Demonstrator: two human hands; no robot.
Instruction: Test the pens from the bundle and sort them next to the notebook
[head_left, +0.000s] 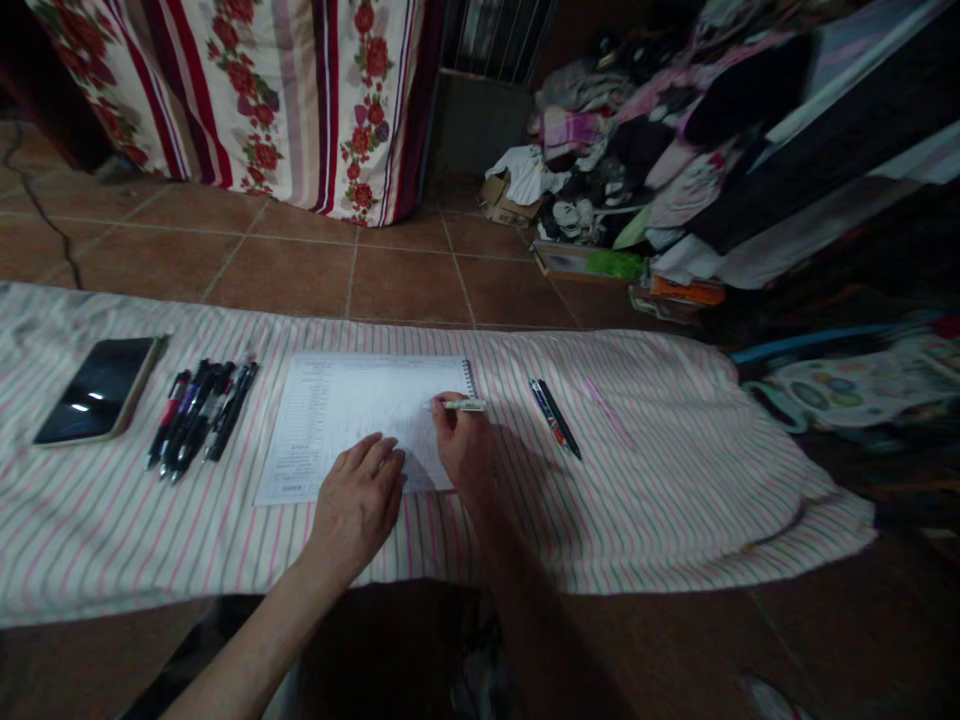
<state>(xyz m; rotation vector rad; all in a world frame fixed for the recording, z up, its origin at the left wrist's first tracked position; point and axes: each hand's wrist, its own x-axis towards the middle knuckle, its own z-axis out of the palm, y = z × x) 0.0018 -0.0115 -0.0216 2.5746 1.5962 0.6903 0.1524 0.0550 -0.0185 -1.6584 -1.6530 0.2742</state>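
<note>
While the left hand (361, 495) rested, empty, on the pad (375, 385) atop the worktop (675, 470), the right hand (463, 445) pinched a pen (466, 405) over it, apparently mid-writing, and the next stroke seemed to need the pad steady.

The left hand (358, 498) lay with its back turned up, its fingers slightly bent, close together and pointing toward the far right. The left forearm (262, 630), bare, slanted in from the near left. A little farther off and to the right, the right hand (462, 448) was curled, thumb and forefinger drawn into a pinch. The right forearm (517, 570) reached in from the near right, darkened by shadow. The hands were near each other, not touching.
</note>
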